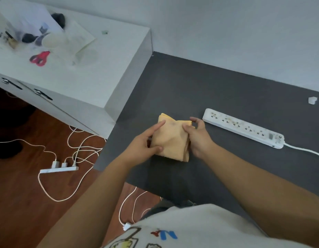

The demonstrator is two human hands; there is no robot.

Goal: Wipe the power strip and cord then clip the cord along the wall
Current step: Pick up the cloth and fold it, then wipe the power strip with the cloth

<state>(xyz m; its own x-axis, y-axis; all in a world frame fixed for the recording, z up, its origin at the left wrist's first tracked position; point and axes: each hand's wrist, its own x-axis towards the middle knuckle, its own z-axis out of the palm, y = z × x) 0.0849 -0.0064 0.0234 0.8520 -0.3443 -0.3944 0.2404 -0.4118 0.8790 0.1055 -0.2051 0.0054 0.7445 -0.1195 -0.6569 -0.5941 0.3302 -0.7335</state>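
Observation:
A folded yellow cloth point(171, 140) lies on the dark grey table point(191, 90). My left hand point(146, 142) grips its left edge, index finger stretched across the top. My right hand point(196, 135) pinches its right edge. To the right of the cloth lies a white power strip point(242, 127), speckled with dirt, running diagonally. Its white cord point(303, 150) leaves the far end toward the right frame edge. A small white clip point(312, 100) sits on the table near the light wall point(244, 42).
A white cabinet point(101, 68) stands at the left with red scissors point(39, 58), papers and small clutter on top. On the wooden floor point(21, 194) lies a second power strip point(58, 169) with plugged chargers and looping white cables.

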